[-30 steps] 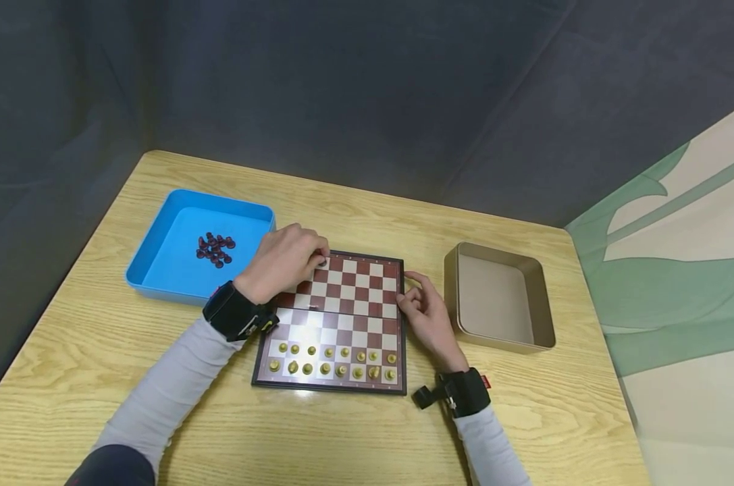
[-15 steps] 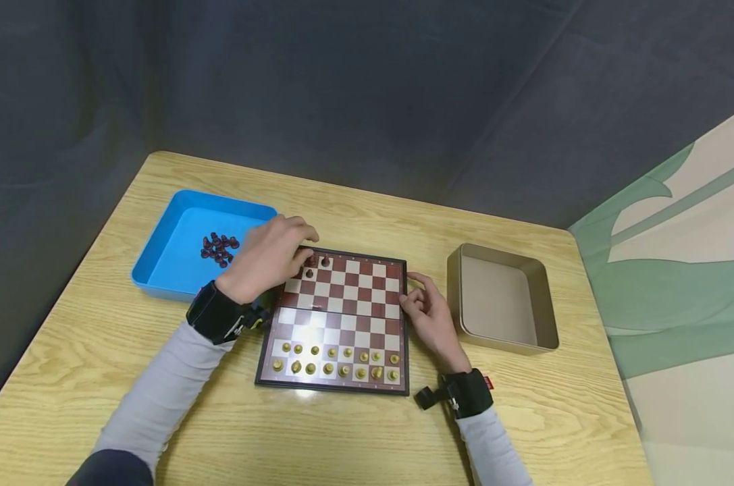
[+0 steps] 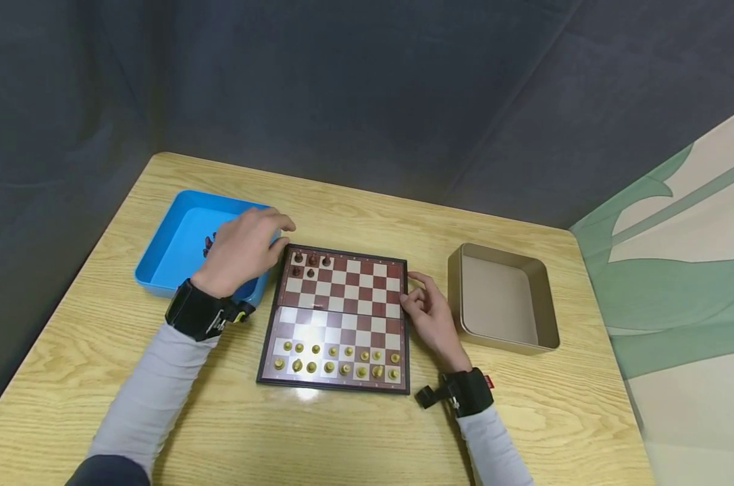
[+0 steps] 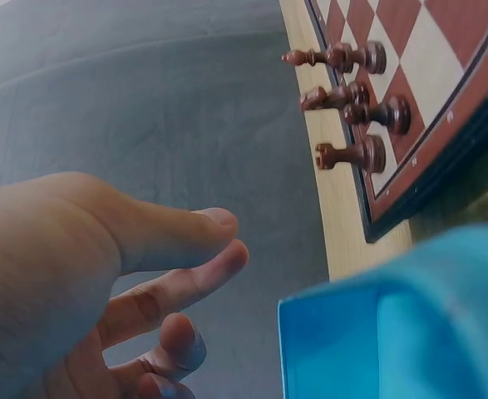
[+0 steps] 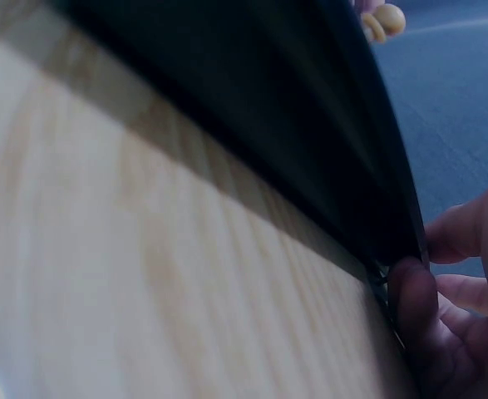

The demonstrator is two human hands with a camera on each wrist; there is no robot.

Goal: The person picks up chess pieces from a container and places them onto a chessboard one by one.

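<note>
My left hand (image 3: 242, 251) is over the right side of the blue tray (image 3: 154, 253), nothing between its fingers. Behind it, dark red chess pieces (image 3: 208, 246) in the tray are partly hidden. On the chessboard (image 3: 342, 320), a dark rook (image 4: 352, 155), a knight (image 4: 333, 96) and a bishop (image 4: 343, 56) stand along the far left edge, with dark pawns (image 4: 379, 115) in front. Gold-coloured chess pieces (image 3: 328, 367) fill two rows at the near side. My right hand (image 3: 429, 317) grips the board's right edge, thumb above and a finger against the side.
An open tan metal box (image 3: 454, 290) stands right of the board, close beside my right hand. The wooden table (image 3: 348, 439) ends at a dark curtain (image 3: 367, 101) at the back. A wrist camera (image 3: 426, 397) sits near the board's lower right corner.
My left hand has moved left from the board's far edge to above the tray. Dark pieces it was covering at the far left corner now show. My right hand stays at the edge.
</note>
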